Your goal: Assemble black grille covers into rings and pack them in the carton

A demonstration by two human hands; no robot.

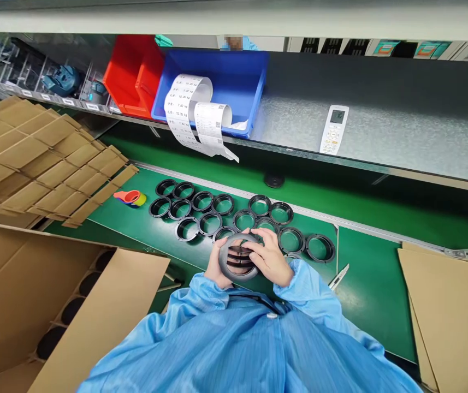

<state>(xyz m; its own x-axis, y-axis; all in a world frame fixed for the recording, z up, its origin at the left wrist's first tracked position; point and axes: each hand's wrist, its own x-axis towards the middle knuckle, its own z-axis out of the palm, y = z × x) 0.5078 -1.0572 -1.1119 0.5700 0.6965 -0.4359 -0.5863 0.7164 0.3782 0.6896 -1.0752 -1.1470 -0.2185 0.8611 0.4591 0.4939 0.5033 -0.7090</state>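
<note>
Head view shows both hands closed around a round dark grey plastic vent ring with slats across its middle (238, 257), held just above the near edge of the green work mat (365, 295) in front of the person's chest. Left hand (216, 266) grips the ring's left rim, thumb on the front; right hand (268, 257) wraps the right rim, fingers curled over the top. Both arms wear light blue smock sleeves (319, 295). Just beyond the hands, a cluster of black plastic rings (221, 210) lies flat on the mat in rough rows, many touching one another. Left of them sits a small orange and yellow tape dispenser (130, 197), beside a brown cardboard divider grid (41, 158). An open brown cardboard box (53, 305) with round dark pieces in its cells stands at the near left. On the shelf behind, a blue plastic bin (234, 82) holds curling white printed label strips (193, 109), with a red plastic bin (133, 73) touching its left side and a white remote control (334, 129) well apart to the right.
</note>
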